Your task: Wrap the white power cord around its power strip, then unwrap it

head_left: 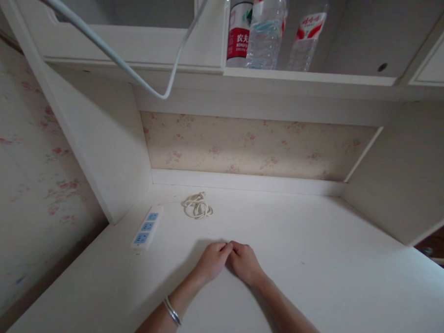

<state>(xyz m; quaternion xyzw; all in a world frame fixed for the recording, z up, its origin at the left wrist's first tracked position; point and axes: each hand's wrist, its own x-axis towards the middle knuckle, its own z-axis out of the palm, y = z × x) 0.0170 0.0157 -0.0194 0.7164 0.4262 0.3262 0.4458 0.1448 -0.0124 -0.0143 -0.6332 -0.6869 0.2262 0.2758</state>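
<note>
My left hand (pixel 212 261) rests on the white desktop (pixel 304 295) with its fingers curled closed. A silver bangle (pixel 172 311) circles that wrist. Beside it lies my right hand (pixel 245 263), also closed, and the two meet at the thumbs and knuckles. Nothing shows in either hand, though the insides of the fingers are hidden. Beyond them is a loosely bundled white cable (pixel 197 207). It leads left to a white power strip (pixel 147 229) with blue socket faces.
Above the desk, a shelf (pixel 310 80) holds several plastic bottles, among them a red-labelled bottle (pixel 238 38) and a clear bottle (pixel 306 40). A pale hanging cable (pixel 129 70) loops down at upper left. Side panels (pixel 106 142) bound the desk, with floral wallpaper (pixel 239 143) behind.
</note>
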